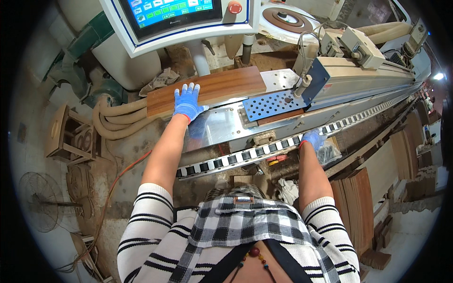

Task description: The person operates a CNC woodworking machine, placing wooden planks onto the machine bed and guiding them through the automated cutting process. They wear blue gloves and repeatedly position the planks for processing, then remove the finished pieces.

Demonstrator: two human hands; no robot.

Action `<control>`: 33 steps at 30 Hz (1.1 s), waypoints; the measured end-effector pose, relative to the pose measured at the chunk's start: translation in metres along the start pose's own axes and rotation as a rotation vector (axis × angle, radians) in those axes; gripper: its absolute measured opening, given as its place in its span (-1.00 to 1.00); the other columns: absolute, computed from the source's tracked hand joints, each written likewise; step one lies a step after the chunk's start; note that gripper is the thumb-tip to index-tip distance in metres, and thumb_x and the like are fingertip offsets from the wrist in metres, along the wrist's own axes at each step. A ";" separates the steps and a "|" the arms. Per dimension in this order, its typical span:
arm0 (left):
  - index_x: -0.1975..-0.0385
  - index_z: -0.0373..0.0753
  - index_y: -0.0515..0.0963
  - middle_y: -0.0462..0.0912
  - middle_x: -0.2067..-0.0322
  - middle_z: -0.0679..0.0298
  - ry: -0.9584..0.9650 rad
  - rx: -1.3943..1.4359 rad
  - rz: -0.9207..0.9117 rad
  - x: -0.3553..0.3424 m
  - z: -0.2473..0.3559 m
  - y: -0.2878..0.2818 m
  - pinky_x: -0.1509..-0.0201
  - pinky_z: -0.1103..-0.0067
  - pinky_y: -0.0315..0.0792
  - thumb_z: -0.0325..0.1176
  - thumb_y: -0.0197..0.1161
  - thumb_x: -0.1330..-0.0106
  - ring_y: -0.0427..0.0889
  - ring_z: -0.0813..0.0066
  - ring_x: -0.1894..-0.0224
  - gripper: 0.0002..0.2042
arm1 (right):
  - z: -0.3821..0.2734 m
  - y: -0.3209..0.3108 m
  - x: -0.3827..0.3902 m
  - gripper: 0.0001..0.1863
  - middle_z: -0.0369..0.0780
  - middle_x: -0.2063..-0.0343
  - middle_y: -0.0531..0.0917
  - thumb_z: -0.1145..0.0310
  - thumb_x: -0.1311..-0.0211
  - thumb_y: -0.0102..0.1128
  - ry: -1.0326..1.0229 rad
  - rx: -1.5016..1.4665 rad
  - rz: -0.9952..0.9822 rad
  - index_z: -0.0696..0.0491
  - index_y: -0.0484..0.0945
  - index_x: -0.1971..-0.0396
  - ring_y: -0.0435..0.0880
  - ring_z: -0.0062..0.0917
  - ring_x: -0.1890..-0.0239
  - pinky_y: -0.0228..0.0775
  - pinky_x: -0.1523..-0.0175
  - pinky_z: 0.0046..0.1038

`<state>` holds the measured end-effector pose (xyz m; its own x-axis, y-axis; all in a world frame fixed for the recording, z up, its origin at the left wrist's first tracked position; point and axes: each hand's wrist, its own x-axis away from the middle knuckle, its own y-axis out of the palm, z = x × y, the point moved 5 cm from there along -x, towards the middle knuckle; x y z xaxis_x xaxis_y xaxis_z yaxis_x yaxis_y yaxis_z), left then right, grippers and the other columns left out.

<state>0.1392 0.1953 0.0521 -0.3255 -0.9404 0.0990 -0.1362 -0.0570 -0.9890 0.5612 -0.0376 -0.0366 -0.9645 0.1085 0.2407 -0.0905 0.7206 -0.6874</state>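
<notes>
My left hand (pixel 188 101), in a blue glove with pale fingertips, lies flat with fingers spread on the near edge of a brown wood-grain board (pixel 231 84). The board rests along the far side of a shiny metal machine table (pixel 219 125). Lower and to the right, my right hand (pixel 313 138), also gloved in blue, is at a long roller rail (pixel 259 151) on the machine's near side. Its fingers are blurred, so their grip is unclear. A blue perforated plate (pixel 273 104) sits to the right of the board, before the machine's long beige housing (pixel 363 75).
A control panel with a lit screen (pixel 172 12) and a red stop button (pixel 234 7) overhangs the back. Hoses (pixel 122 118) and a wooden stool (pixel 71 137) stand left, near a fan (pixel 40 202). Brown panels (pixel 354 207) are stacked right. An orange cable (pixel 118 181) crosses the floor.
</notes>
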 end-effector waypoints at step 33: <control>-0.25 -0.14 0.25 0.33 -0.19 0.07 0.161 -0.111 0.274 0.203 -0.003 0.060 -0.33 0.24 0.09 -0.44 0.07 -0.21 0.29 0.06 -0.24 -0.47 | 0.003 0.005 -0.008 -0.32 -0.04 -0.13 0.38 -0.11 -0.31 -0.18 0.052 0.071 -0.022 0.02 0.13 -0.29 0.44 -0.09 -0.08 0.34 -0.11 -0.16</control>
<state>0.0622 0.0021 0.0129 -0.5068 -0.8499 -0.1444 -0.1216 0.2363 -0.9640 0.5678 -0.0368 -0.0442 -0.9481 0.1298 0.2904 -0.1310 0.6727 -0.7282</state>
